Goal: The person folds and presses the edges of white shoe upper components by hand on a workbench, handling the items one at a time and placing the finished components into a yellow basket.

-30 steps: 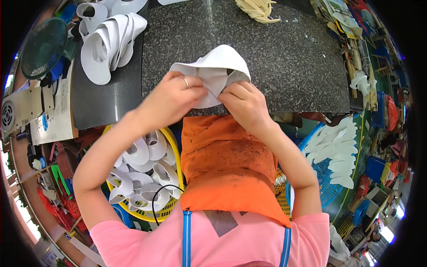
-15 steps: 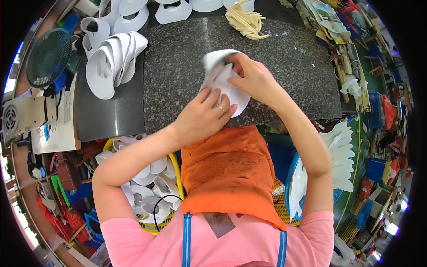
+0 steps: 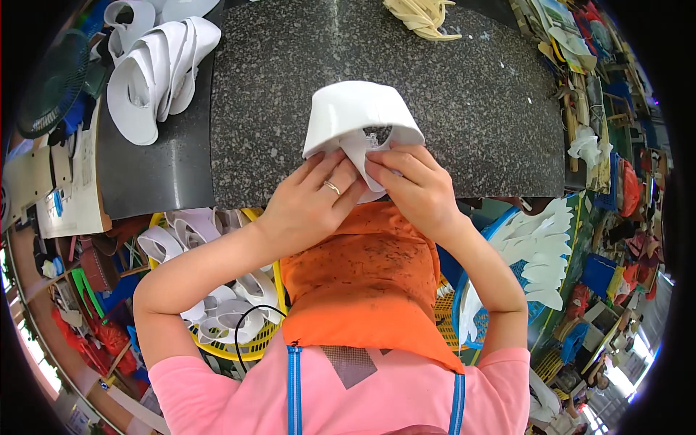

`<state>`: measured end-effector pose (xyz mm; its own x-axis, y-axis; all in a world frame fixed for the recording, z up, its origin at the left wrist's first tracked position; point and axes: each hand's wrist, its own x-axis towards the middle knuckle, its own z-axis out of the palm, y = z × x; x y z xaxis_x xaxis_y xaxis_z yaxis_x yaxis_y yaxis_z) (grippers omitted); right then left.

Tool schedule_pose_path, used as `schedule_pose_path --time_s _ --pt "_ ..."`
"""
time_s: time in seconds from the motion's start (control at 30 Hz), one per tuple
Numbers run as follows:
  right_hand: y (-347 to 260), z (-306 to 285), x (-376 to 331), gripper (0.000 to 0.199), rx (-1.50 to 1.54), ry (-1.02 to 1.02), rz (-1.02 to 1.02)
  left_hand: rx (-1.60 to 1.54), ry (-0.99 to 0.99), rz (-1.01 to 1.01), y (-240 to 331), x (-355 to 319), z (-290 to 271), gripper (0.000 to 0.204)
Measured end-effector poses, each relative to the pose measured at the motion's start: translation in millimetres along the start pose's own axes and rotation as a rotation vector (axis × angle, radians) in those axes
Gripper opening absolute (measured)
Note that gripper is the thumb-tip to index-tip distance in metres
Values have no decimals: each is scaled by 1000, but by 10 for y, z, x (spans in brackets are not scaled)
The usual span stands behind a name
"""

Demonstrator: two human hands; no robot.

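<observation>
A glossy white shoe upper (image 3: pixel 362 109) stands near the front edge of the dark speckled stone slab (image 3: pixel 275 109), its curved toe part facing away from me. Through its opening a patch of the slab shows. My left hand (image 3: pixel 312 194) grips the near left edge, a ring on one finger, with the fingertips partly hidden behind the material. On the other side my right hand (image 3: pixel 419 185) pinches the near right edge between thumb and fingers. The two ends of the upper meet and overlap between my hands.
Nested white uppers (image 3: pixel 154 81) lie at the far left. A bundle of cream strips (image 3: pixel 424 16) rests at the back. Below the bench, a yellow basket (image 3: pixel 279 290) holds more uppers, and a blue basket (image 3: pixel 458 304) holds flat white pieces (image 3: pixel 544 254). A fan (image 3: pixel 51 83) stands left.
The upper has turned from a folded, tilted position to standing with its rounded part away from me. My right hand has come down toward me, level with the left. The view has shifted slightly.
</observation>
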<state>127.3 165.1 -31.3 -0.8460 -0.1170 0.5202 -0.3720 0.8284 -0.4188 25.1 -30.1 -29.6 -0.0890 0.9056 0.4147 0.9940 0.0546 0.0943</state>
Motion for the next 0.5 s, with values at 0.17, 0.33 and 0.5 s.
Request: schedule_pose_path --time_s 0.17,0.33,0.5 --pt "1 31 -36 34 4 12 36 -50 -44 0 -112 36 -88 31" --pt "15 32 -63 30 147 116 144 -61 -101 79 -149 9 -121 33" --pt "-18 -27 -52 27 163 52 118 34 -159 119 -76 39 -157 30"
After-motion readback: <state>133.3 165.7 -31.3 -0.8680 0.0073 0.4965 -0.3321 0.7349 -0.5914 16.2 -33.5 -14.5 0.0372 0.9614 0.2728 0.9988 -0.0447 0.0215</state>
